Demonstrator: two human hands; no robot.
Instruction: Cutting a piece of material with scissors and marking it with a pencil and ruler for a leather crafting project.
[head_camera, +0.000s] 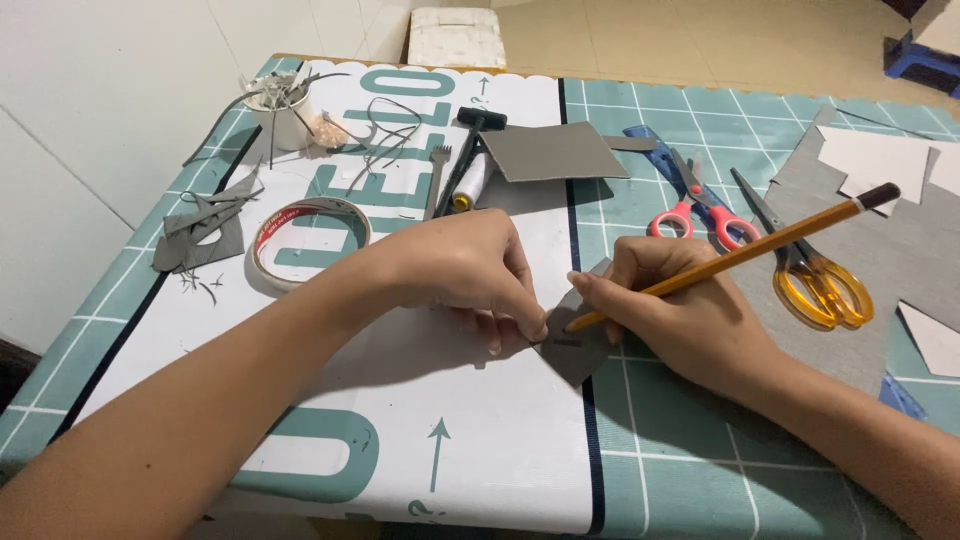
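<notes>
While both hands meet near mid-table, entries as follows.

Left hand (470, 275): fingers curled down, fingertips pressing the near-left edge of the small grey piece (578, 345); pinning it flat rather than gripping it.

Right hand (680, 310): closed in a writing grip around the yellow pencil (740, 255); tip down on the grey piece, shaft slanting up and to the right, dark end cap highest.

Grey piece: small, dark grey, roughly four-sided, lying flat between the two hands, straddling the dark seam where the white printed sheet (480, 440) meets the teal grid mat (700, 460). Far corner hidden under the right-hand fingers.

Red-handled scissors (700, 215): flat on the mat, just beyond the right hand, blades pointing away.

Yellow-handled scissors (815, 280): right of the red pair, partly under the pencil shaft, resting on a large grey sheet (900, 240).

Tape roll (310, 240): flat on the white sheet, beyond the left forearm.

Grey rectangle (550, 150): loose cut panel at far centre, well apart from the hands.

Thread spool (472, 180): white, lying beside a dark-handled tool (478, 125), just left of the grey rectangle.

White cup (285, 110): far left, filled with thin grey offcut strips.

Grey scraps (205, 225): small heap near the left table edge, beside the tape roll.

White card pieces (880, 160): far right, on top of the large grey sheet.
</notes>
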